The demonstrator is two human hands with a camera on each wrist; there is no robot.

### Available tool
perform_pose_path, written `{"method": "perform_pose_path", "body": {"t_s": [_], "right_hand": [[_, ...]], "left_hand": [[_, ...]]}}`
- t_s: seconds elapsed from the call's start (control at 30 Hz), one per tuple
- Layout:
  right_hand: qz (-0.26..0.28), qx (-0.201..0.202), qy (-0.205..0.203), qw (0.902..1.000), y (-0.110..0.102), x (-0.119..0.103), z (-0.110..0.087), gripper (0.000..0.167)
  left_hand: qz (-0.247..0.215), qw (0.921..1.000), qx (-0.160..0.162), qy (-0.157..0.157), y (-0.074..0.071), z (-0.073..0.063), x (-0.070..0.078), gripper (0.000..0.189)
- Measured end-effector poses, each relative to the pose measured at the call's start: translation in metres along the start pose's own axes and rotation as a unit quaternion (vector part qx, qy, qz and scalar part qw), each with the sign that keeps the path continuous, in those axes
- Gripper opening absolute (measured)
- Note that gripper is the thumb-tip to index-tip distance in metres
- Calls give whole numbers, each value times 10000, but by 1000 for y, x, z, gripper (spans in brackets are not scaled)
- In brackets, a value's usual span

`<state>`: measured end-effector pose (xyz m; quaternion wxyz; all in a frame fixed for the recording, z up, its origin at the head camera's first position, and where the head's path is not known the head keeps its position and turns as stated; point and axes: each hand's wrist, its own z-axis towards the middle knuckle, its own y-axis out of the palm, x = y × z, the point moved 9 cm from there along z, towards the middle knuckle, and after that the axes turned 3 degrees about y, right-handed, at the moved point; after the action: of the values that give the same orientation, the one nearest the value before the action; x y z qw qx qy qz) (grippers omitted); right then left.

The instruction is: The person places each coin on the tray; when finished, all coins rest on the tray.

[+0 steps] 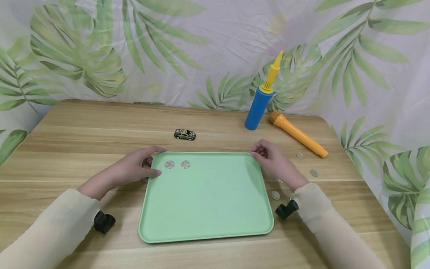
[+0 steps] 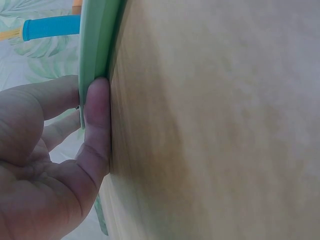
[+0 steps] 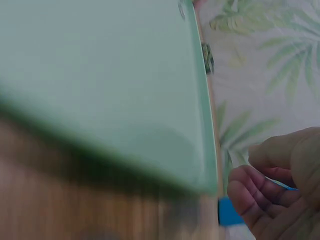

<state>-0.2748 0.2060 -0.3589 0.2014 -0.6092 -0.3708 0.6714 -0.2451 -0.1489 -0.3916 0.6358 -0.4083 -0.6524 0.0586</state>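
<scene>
A light green tray (image 1: 208,198) lies on the wooden table. At its upper left corner my left hand (image 1: 136,164) grips the rim, and in the left wrist view a finger (image 2: 98,102) tucks under the edge. Two silver coins, one at the left (image 1: 169,164) and one beside it (image 1: 186,164), rest on the tray near that hand. My right hand (image 1: 273,160) is by the upper right corner. Its fingers (image 3: 245,197) curl loosely, apart from the tray in the right wrist view, with nothing visible between them.
Behind the tray stands a small toy car (image 1: 184,134). Farther right are an upright blue and yellow hand pump (image 1: 258,108) and an orange toy microphone (image 1: 299,134). Several coins lie right of the tray, including one near its edge (image 1: 276,195) and another farther out (image 1: 314,173).
</scene>
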Motion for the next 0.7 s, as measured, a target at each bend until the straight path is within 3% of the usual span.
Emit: {"method": "perform_pose_path", "body": {"t_s": [0.27, 0.43, 0.7], "right_hand": [[-633, 482, 608, 9950, -43, 48, -12, 21], [-1018, 769, 742, 9890, -63, 73, -21, 25], [-1376, 763, 1244, 9797, -83, 104, -27, 41]], "left_hand": [[-28, 10000, 14, -84, 0, -1, -2, 71], [-39, 10000, 3, -25, 1, -1, -1, 71], [-45, 10000, 12, 74, 0, 0, 1, 71]]}}
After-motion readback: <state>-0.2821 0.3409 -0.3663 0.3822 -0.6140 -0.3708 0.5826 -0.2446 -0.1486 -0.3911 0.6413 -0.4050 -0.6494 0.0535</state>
